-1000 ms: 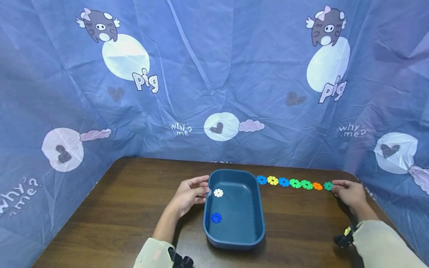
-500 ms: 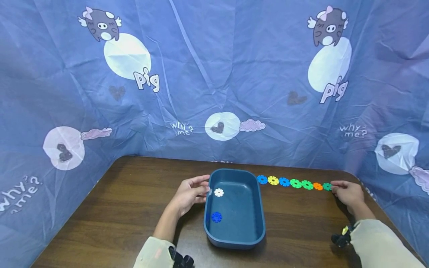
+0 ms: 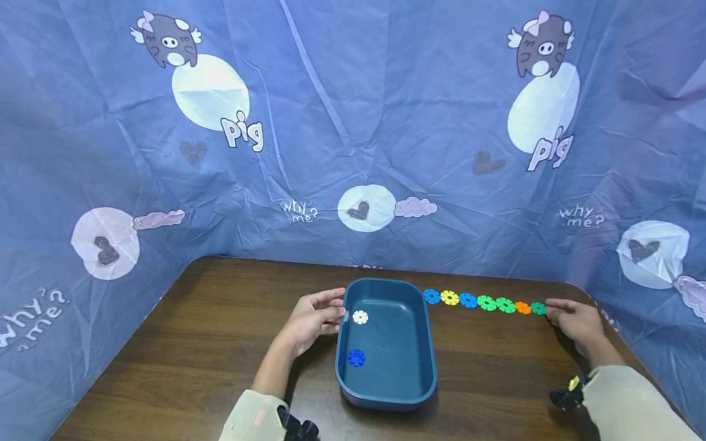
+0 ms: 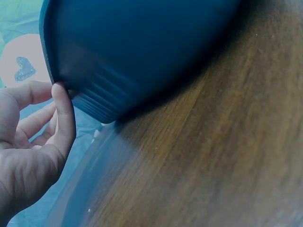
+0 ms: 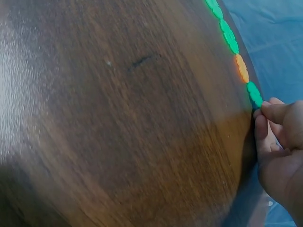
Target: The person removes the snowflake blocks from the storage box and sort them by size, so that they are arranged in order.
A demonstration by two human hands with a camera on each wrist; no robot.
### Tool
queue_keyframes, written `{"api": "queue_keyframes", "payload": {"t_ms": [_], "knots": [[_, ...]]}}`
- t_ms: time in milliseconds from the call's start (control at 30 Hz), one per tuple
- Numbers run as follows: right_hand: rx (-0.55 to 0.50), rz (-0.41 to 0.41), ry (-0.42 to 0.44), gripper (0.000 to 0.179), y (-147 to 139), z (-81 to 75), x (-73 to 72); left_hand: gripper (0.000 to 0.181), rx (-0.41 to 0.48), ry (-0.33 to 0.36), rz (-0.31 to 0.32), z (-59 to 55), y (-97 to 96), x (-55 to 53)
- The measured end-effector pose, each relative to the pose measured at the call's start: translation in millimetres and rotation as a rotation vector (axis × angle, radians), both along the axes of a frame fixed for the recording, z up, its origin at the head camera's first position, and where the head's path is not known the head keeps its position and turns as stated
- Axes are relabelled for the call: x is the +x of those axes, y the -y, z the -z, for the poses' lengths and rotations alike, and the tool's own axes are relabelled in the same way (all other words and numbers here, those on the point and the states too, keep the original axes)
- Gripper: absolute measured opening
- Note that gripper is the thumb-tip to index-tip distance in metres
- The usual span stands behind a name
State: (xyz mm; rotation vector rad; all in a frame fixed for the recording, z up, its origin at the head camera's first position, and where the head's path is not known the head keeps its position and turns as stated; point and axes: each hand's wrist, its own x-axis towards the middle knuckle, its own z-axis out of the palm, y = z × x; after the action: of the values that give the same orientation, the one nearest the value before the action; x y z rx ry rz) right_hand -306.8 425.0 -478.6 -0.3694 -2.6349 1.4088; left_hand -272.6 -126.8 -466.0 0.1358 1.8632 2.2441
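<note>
A dark blue plastic bin [image 3: 386, 349] stands mid-table. My left hand [image 3: 312, 320] pinches its left rim between thumb and fingers, as the left wrist view shows at the bin wall [image 4: 142, 42]. Inside the bin lie a white snowflake disc [image 3: 360, 317] and a blue snowflake disc [image 3: 356, 358]. To the bin's right a row of snowflake discs runs along the table: blue, yellow [image 3: 449, 297], blue, two bright green, orange [image 3: 523, 308] and dark green. My right hand [image 3: 576, 321] pinches the outer edge of the dark green disc [image 5: 254, 94], which lies close beside the orange one.
The brown wooden table [image 3: 209, 367] has its back edge just behind the row of discs. A blue printed cloth [image 3: 309, 122] hangs behind and at both sides. Small black wrist cameras [image 3: 568, 395] sit at both sleeves.
The right hand has shifted slightly left with the dark green disc, closing the small gap to the orange one. The left hand and the bin stay in place.
</note>
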Motion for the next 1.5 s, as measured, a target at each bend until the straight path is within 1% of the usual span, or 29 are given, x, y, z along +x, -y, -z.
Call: {"api": "queue_keyframes", "payload": {"t_ms": [133, 233, 300, 400, 500, 567, 700, 767, 900, 1000, 1167, 1267, 1400, 1500], "knots": [[-0.056, -0.027, 0.002, 0.042, -3.4, 0.6, 0.6, 0.052, 0.001, 0.005, -0.004, 0.8, -0.5, -0.7], [-0.120, -0.050, 0.004, 0.045, -7.1, 0.1, 0.8, 0.052, 0.005, 0.007, -0.006, 1.4, -0.6, -0.7], [-0.158, -0.075, 0.013, 0.047, -8.5, -2.6, 1.1, 0.052, 0.008, 0.006, -0.005, 1.5, -0.6, -0.5], [-0.175, -0.134, 0.038, 0.048, -7.7, -9.5, 0.0, 0.053, 0.011, 0.004, -0.004, 1.0, -0.6, -0.1], [-0.135, -0.198, 0.061, 0.048, -0.3, -20.2, -2.1, 0.053, 0.013, 0.002, -0.005, 0.2, -0.5, 0.2], [-0.095, -0.224, 0.060, 0.049, 8.1, -28.5, -3.9, 0.052, 0.012, 0.002, -0.006, -0.1, -0.8, 0.3], [-0.009, -0.297, 0.024, 0.051, 31.1, -47.8, -8.4, 0.051, 0.006, 0.005, -0.006, -0.1, -1.5, -0.1], [0.025, -0.345, 0.005, 0.050, 44.3, -58.3, -10.1, 0.051, 0.003, 0.004, -0.003, 0.2, -1.6, -0.4], [0.059, -0.442, -0.003, 0.046, 72.1, -78.5, -11.9, 0.051, 0.001, -0.001, -0.002, 1.0, -1.0, -0.9], [0.086, -0.513, -0.023, 0.041, 93.3, -89.8, -12.3, 0.051, -0.001, -0.001, -0.008, 1.9, -0.5, -1.4], [0.164, -0.592, -0.071, 0.034, 123.9, -98.5, -11.7, 0.051, -0.008, 0.001, -0.017, 2.8, -1.0, -0.6], [0.228, -0.626, -0.120, 0.030, 141.0, -99.8, -11.2, 0.051, -0.008, 0.001, -0.013, 2.9, -1.4, -0.3], [0.305, -0.693, -0.196, 0.026, 164.8, -101.0, -10.6, 0.051, -0.006, -0.002, -0.010, 2.8, -1.4, -0.4], [0.332, -0.752, -0.212, 0.026, 183.5, -102.2, -9.7, 0.050, -0.003, 0.000, -0.019, 2.7, -1.4, -0.7]]}}
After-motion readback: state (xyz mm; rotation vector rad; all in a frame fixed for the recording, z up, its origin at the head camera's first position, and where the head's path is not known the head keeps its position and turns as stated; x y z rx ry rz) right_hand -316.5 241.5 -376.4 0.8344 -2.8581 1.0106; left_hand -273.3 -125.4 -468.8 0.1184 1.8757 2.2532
